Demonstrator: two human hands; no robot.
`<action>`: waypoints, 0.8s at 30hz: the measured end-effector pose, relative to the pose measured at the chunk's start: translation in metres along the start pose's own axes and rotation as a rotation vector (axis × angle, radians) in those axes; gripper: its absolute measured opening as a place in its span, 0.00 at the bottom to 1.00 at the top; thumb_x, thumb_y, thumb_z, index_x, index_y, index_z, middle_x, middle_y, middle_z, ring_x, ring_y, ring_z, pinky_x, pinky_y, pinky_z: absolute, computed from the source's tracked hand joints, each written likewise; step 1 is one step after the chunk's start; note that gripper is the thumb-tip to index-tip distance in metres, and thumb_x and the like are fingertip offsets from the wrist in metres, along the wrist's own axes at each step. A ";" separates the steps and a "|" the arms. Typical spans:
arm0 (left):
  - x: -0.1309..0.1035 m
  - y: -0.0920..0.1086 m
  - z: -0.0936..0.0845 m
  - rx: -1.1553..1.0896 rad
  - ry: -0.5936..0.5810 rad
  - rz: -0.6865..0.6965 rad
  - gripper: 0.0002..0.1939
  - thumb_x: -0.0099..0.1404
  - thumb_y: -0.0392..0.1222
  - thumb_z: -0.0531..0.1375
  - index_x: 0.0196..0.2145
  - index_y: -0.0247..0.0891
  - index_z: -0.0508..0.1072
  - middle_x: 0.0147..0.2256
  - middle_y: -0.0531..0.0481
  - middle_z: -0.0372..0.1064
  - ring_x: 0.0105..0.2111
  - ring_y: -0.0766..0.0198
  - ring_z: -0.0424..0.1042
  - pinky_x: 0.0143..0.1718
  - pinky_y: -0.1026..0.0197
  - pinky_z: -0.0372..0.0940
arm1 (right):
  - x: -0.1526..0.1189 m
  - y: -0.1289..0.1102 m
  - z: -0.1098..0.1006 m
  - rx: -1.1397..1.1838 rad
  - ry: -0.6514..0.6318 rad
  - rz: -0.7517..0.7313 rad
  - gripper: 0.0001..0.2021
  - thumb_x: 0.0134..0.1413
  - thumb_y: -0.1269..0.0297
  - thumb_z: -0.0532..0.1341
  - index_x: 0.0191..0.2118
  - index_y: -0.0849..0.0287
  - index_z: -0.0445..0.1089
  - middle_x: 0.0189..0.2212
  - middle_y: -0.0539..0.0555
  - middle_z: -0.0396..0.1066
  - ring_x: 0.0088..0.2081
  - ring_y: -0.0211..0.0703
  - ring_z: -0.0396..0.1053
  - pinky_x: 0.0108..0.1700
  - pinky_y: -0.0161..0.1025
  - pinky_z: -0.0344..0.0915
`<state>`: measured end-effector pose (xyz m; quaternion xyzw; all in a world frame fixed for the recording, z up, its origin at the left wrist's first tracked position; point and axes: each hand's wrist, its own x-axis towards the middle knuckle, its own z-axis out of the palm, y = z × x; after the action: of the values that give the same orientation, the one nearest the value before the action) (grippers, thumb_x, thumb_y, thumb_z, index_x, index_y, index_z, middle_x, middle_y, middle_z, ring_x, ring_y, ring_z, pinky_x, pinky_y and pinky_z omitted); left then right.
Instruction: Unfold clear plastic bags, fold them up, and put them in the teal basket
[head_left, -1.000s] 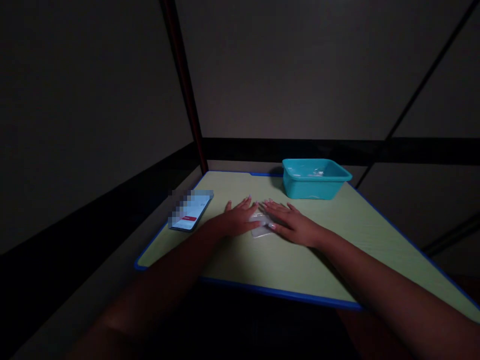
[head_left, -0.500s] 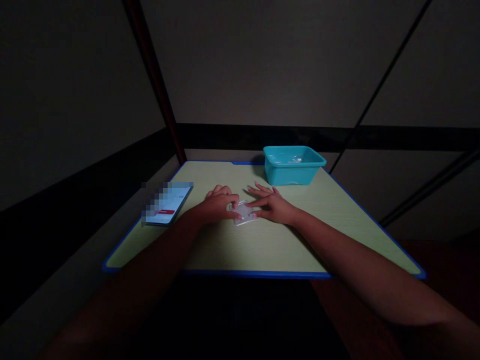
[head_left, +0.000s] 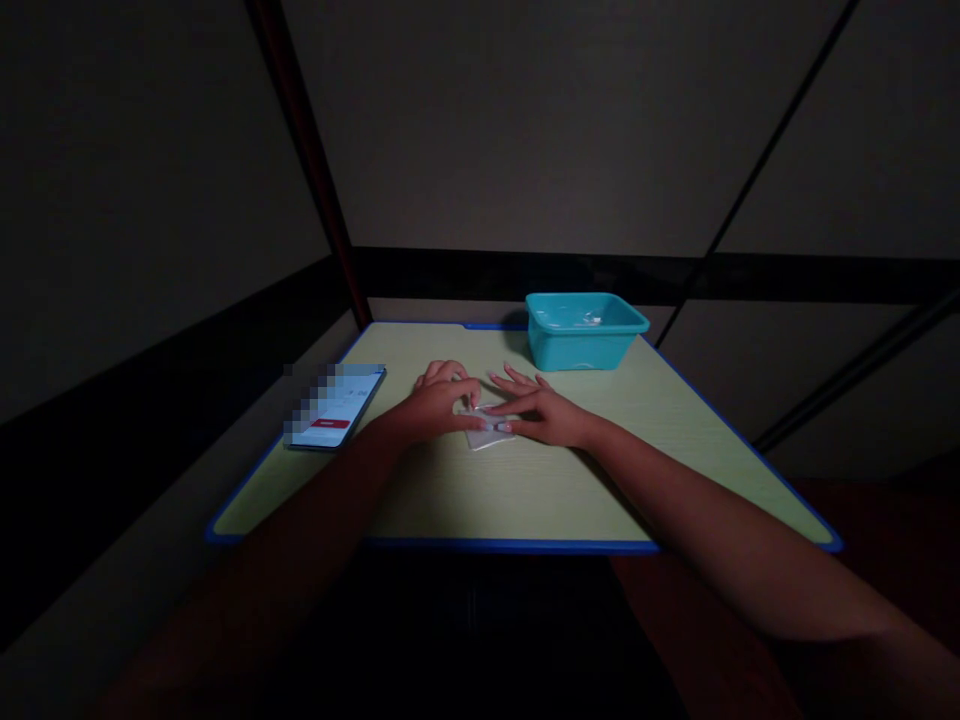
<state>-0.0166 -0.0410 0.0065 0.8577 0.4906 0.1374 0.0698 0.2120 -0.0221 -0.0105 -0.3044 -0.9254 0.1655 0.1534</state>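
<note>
A small, flat, clear plastic bag (head_left: 487, 438) lies on the table between my hands, its upper part largely covered by fingers. My left hand (head_left: 439, 402) grips its left side, the thumb stretched across the bag and the index finger bent down at the upper edge. On the other side, my right hand (head_left: 546, 412) has its thumb and index finger on the bag, while the other fingers spread out over the table. Both thumb tips come close together near the middle of the bag. Whether anything is inside the bag, I cannot tell.
The pale table (head_left: 517, 500) has a blue rim. A turquoise plastic basket (head_left: 581, 348) stands at the back right, with something shiny and clear inside. A phone (head_left: 341, 410) with a lit screen lies at the left. Dark wall panels (head_left: 525, 130) rise behind.
My left thumb has slid rightward across the bag, nearer to the right thumb. The right thumb and index finger have shifted slightly left. The basket and phone have stayed put.
</note>
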 end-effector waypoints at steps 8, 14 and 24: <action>-0.001 -0.002 0.005 0.048 -0.106 -0.069 0.24 0.46 0.59 0.64 0.39 0.47 0.69 0.52 0.49 0.55 0.55 0.49 0.49 0.54 0.46 0.47 | 0.003 0.006 0.004 -0.060 -0.084 0.029 0.23 0.54 0.53 0.58 0.56 0.43 0.60 0.65 0.50 0.39 0.65 0.54 0.30 0.57 0.68 0.35; -0.002 -0.007 0.008 0.053 -0.138 -0.100 0.26 0.46 0.60 0.64 0.40 0.48 0.68 0.58 0.47 0.50 0.59 0.43 0.42 0.54 0.37 0.43 | 0.004 0.005 0.005 -0.089 -0.122 0.103 0.30 0.52 0.49 0.59 0.60 0.46 0.54 0.65 0.54 0.38 0.65 0.54 0.28 0.57 0.67 0.34; 0.002 -0.009 0.001 0.081 0.087 -0.124 0.12 0.62 0.51 0.53 0.36 0.42 0.69 0.49 0.46 0.61 0.54 0.54 0.53 0.54 0.49 0.51 | -0.011 -0.018 -0.005 -0.025 -0.148 -0.023 0.31 0.59 0.52 0.51 0.65 0.49 0.39 0.65 0.56 0.36 0.65 0.50 0.34 0.59 0.64 0.34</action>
<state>-0.0230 -0.0350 0.0036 0.8210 0.5505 0.1498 0.0221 0.2135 -0.0418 -0.0005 -0.2825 -0.9397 0.1743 0.0826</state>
